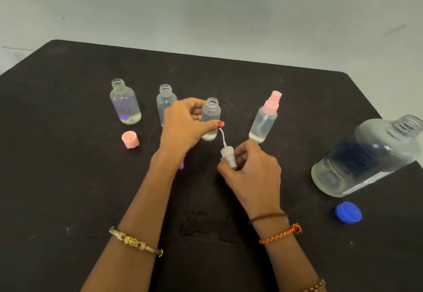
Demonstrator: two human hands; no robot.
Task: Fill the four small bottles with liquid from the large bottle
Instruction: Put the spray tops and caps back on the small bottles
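- Head view: four small clear bottles stand upright in a loose row on a black table (68, 177), with the large bottle well apart at the right.
- The far-left small bottle (125, 101) is uncapped, with a purple mark low on its wall and a shallow layer of pale liquid at the bottom.
- The second small bottle (165, 101) is also open at the neck; the left hand hides its lower part.
- The third small bottle (210, 117) is uncapped and see-through, with a little liquid at its base. The left hand (183, 129) grips it, fingers curled around its left side and the thumb across the front.
- The right hand (251, 170) pinches a white spray top (229, 158) between narrow fingers, just in front of the third bottle; its thin tube points up towards the left thumb.
- The fourth small bottle (264, 120) wears a pink spray top and holds a thin layer of liquid.
- The large bottle (366, 156) is clear, open at its threaded neck, with a dark blue label.
- A blue cap (348, 212) lies just in front of it.
- A pink cap (130, 140) sits near the far-left bottle.
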